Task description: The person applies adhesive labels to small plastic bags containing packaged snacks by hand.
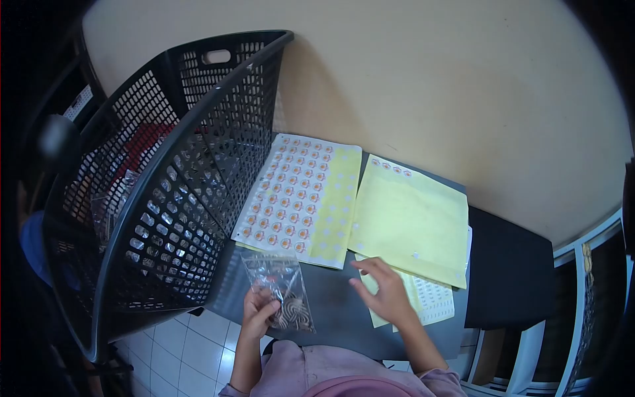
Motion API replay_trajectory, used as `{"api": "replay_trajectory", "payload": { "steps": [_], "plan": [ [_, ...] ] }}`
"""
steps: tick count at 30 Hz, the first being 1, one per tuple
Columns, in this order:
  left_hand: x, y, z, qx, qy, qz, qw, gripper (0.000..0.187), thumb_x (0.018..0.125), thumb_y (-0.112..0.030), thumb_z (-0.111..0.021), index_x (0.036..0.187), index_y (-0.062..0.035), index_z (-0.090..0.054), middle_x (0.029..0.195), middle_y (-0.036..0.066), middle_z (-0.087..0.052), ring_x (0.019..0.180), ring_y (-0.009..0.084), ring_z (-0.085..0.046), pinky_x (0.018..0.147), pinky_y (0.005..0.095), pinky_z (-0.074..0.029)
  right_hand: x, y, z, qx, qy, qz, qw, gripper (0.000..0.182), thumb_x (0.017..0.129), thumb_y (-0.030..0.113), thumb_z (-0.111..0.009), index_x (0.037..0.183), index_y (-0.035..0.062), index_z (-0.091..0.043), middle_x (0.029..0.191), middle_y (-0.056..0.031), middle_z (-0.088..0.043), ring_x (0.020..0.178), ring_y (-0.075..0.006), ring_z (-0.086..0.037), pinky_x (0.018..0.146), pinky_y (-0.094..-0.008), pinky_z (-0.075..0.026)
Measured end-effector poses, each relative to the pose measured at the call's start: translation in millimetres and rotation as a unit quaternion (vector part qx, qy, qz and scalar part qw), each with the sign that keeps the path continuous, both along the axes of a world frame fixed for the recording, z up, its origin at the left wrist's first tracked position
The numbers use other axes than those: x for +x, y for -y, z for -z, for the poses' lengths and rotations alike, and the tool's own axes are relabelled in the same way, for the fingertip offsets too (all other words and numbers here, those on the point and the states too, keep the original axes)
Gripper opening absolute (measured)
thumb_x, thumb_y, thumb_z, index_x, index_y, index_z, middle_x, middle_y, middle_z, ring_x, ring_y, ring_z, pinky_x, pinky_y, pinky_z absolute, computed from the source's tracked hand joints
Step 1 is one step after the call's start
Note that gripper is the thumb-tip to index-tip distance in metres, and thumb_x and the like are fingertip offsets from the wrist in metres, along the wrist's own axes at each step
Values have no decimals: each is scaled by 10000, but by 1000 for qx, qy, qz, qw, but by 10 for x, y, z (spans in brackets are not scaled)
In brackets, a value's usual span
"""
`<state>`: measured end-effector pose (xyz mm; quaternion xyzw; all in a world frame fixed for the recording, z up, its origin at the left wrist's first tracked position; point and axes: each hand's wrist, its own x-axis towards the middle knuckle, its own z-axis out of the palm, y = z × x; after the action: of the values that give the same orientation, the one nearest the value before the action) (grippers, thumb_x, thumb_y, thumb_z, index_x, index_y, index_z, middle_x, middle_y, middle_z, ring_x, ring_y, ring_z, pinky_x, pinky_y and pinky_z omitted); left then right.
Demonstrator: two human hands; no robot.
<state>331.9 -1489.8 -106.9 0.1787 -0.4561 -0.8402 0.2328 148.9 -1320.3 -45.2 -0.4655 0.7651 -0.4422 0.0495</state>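
Note:
My left hand (260, 311) grips a clear zip bag (289, 276) by its lower left side, thumb on the front. Inside the bag lie coiled, striped brownish things whose kind I cannot make out. Over the grey table, my right hand (382, 291) is empty, with thumb and fingers apart. It is nearest to the yellow backing sheet (411, 215), which carries a few round stickers along its top edge. Left of that lies a sheet of round orange-and-white stickers (284, 192), its right part peeled to bare yellow backing.
A tall black plastic basket (198, 126) at the left holds clear bags and something red. Small label sheets (433, 301) stick out under the yellow sheet. The grey table (324, 298) meets a beige wall (423, 86). A black surface (509, 271) adjoins at the right.

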Motion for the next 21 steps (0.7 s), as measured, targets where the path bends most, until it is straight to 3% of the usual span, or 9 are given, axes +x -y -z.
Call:
{"api": "replay_trajectory", "payload": {
  "steps": [1,6,8,17,21],
  "plan": [
    [-73,-13,-28,46,-2,-26,999,483,719,25,-584,1160,12,-386,985,100,-552,862,146,-555,728,265,-463,-95,-84,19,29,13,29,999,259,730,128,-621,963,25,-577,864,-124,-568,751,-266,-574,670,-321,-461],
    [-321,-139,33,55,31,-64,996,388,774,69,-506,1138,-29,-413,1026,74,-523,863,129,-541,720,257,-466,-636,-419,152,70,18,124,990,247,715,91,-622,942,10,-572,889,-132,-554,823,-276,-565,716,-333,-452],
    [-356,-174,239,50,31,-67,996,382,775,62,-509,1135,-31,-417,1019,74,-526,859,126,-542,720,259,-469,-889,-512,265,55,-60,149,985,265,699,97,-637,939,5,-571,927,-145,-547,884,-287,-548,767,-340,-439],
    [-374,-195,230,102,25,-102,989,318,834,-8,-451,1147,-43,-414,994,68,-536,861,132,-549,735,270,-482,-2043,-284,543,59,-93,178,978,285,710,116,-630,964,11,-554,1004,-133,-542,951,-288,-523,815,-345,-421],
    [-412,-235,263,48,11,-145,988,339,834,-6,-446,1168,-38,-394,965,75,-542,853,123,-548,721,251,-479,-2376,-86,607,99,-80,193,973,301,737,143,-601,996,7,-532,1060,-121,-524,996,-294,-499,850,-366,-409]
  ]
}}
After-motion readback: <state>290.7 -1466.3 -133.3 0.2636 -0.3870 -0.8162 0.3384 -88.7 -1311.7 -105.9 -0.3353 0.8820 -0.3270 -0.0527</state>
